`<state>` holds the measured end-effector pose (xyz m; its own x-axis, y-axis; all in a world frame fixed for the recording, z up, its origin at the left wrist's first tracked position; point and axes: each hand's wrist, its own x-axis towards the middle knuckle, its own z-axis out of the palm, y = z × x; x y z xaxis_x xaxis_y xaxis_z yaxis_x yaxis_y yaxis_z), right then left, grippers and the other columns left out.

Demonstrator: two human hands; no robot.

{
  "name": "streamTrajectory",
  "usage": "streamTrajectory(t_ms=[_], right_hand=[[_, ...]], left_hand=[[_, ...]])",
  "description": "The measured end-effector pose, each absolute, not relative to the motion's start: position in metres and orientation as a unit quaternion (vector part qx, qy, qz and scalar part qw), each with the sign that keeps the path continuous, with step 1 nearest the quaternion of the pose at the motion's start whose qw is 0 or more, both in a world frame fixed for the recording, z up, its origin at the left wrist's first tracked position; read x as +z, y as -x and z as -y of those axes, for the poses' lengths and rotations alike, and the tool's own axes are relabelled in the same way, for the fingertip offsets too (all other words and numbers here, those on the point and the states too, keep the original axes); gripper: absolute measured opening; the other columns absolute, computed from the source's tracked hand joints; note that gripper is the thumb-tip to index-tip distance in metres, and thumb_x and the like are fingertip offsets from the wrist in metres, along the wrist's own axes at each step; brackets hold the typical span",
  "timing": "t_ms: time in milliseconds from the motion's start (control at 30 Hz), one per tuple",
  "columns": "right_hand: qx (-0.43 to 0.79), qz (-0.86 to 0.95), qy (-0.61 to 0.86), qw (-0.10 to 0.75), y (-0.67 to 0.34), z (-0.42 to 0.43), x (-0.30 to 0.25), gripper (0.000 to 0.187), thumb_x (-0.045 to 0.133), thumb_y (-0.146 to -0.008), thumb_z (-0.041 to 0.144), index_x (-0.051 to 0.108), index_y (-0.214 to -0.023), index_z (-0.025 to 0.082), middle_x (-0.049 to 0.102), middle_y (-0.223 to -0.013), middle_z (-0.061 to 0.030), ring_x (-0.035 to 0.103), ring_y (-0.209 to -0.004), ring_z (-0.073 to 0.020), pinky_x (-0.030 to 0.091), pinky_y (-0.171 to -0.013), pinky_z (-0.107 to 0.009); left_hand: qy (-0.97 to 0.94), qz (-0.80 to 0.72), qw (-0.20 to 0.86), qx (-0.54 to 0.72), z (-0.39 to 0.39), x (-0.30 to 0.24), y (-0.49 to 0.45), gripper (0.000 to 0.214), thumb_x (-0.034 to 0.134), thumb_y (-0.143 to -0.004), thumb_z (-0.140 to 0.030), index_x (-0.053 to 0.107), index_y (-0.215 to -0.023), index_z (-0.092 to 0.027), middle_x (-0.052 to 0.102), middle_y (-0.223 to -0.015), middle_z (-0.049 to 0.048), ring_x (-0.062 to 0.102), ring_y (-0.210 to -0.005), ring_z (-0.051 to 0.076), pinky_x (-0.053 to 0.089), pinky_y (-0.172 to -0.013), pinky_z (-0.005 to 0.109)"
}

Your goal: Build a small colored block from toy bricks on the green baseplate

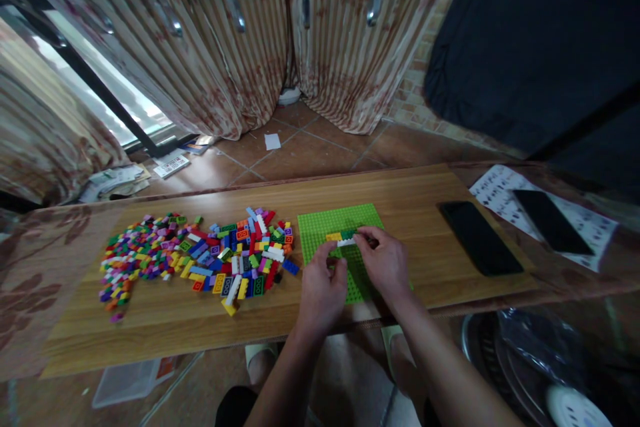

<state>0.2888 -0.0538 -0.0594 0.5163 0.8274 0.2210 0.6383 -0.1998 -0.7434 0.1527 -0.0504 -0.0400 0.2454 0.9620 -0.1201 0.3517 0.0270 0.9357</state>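
Where the wooden board (430, 197) runs just below and right of the frame's centre, one baseplate (315, 227): bright lime green, thin, flat, square-cornered, its face covered in rows of small studs.

Near its middle, a short row: one yellow brick (333, 237), glossy, at left; one dark green brick (347, 235) beside it; one white brick (345, 242), long and narrow, along their near side.

Left hand (324, 281): loosely curled, thumb apart from forefinger, forefinger at the white brick's left end. Right hand (384, 260): fingertips bunched at the row's right end; whether they grip a brick, I cannot tell.

Left of centre: heaped loose bricks (240, 250), many colours, glossy.
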Motion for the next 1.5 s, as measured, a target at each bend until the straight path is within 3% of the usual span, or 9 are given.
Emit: streamTrajectory(t_ms=[233, 533, 700, 867, 1167, 1500], right_hand=[[0.12, 0.464, 0.767, 0.426, -0.288, 0.052, -0.063, 0.024, 0.055, -0.079, 0.034, 0.071, -0.089, 0.02, 0.073, -0.084, -0.0065, 0.065, -0.074, -0.022, 0.048, -0.071, -0.035], [0.163, 0.448, 0.747, 0.464, -0.289, 0.055, -0.06, 0.022, 0.056, -0.074, 0.028, 0.071, -0.088, 0.019, 0.072, -0.08, -0.0063, 0.066, -0.073, -0.0214, 0.05, -0.072, -0.035], [0.181, 0.44, 0.738, 0.477, -0.289, 0.055, -0.06, 0.022, 0.056, -0.074, 0.027, 0.07, -0.088, 0.018, 0.073, -0.082, -0.0074, 0.067, -0.075, -0.0218, 0.051, -0.074, -0.036], [0.18, 0.433, 0.737, 0.488, -0.29, 0.053, -0.061, 0.021, 0.057, -0.073, 0.027, 0.07, -0.087, 0.018, 0.073, -0.081, -0.0077, 0.068, -0.076, -0.0216, 0.052, -0.075, -0.036], [0.166, 0.449, 0.741, 0.47, -0.292, 0.049, -0.064, 0.02, 0.057, -0.074, 0.027, 0.07, -0.087, 0.019, 0.073, -0.082, -0.007, 0.068, -0.076, -0.0215, 0.052, -0.077, -0.038], [0.155, 0.457, 0.745, 0.461, -0.29, 0.05, -0.061, 0.021, 0.055, -0.074, 0.026, 0.07, -0.087, 0.017, 0.073, -0.081, -0.0079, 0.067, -0.075, -0.0219, 0.051, -0.075, -0.037]], left_hand=[[-0.604, -0.522, 0.501, 0.334, 0.05, -0.04, -0.154, 0.027, 0.053, -0.082, -0.02, 0.059, -0.107, -0.014, 0.069, -0.088, 0.0069, 0.064, -0.069, 0.013, 0.048, -0.061, 0.023], [-0.547, -0.512, 0.561, 0.352, 0.052, -0.045, -0.156, 0.033, 0.054, -0.081, -0.021, 0.057, -0.113, -0.013, 0.065, -0.073, 0.0018, 0.055, -0.053, 0.009, 0.041, -0.048, 0.019], [-0.493, -0.495, 0.597, 0.395, 0.055, -0.051, -0.159, 0.037, 0.061, -0.077, -0.021, 0.058, -0.113, -0.013, 0.067, -0.091, 0.0073, 0.065, -0.078, 0.014, 0.051, -0.068, 0.023], [-0.491, -0.487, 0.598, 0.406, 0.055, -0.056, -0.161, 0.039, 0.063, -0.075, -0.021, 0.059, -0.113, -0.015, 0.066, -0.103, 0.0109, 0.064, -0.098, 0.019, 0.053, -0.081, 0.029], [-0.532, -0.495, 0.567, 0.387, 0.058, -0.056, -0.161, 0.037, 0.059, -0.08, -0.019, 0.058, -0.117, -0.016, 0.066, -0.106, 0.0105, 0.063, -0.101, 0.018, 0.052, -0.086, 0.032], [-0.483, -0.49, 0.613, 0.388, 0.06, -0.052, -0.162, 0.046, 0.065, -0.075, -0.019, 0.055, -0.119, -0.014, 0.063, -0.111, 0.0132, 0.062, -0.101, 0.02, 0.053, -0.081, 0.03]])
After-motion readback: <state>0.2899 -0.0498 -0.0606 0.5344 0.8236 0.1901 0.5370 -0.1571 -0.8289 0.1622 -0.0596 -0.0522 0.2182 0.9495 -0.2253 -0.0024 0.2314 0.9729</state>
